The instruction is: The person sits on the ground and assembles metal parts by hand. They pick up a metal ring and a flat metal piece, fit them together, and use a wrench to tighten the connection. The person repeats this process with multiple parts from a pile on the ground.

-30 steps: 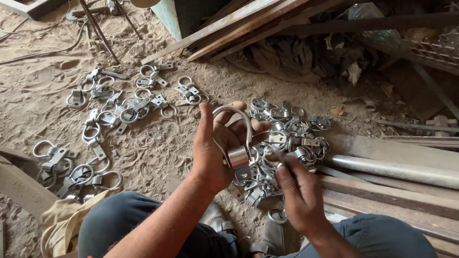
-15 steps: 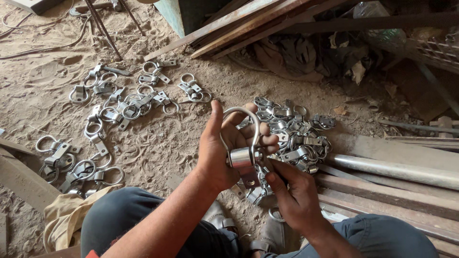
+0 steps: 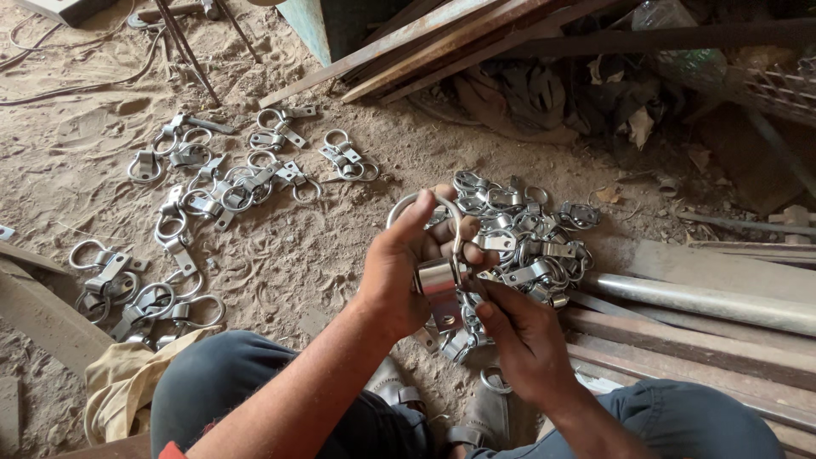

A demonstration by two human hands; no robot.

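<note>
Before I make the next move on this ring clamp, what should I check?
1. Left hand grips the ring clamp: ok.
2. Right hand fingertips on the clamp's strap: ok.
3. Ring loop free of the pile of clamps: ok.
4. Strap fully closed: cannot tell, fingers cover it.
5. Laid-out clamps on the sand apart from the pile: ok.
</note>
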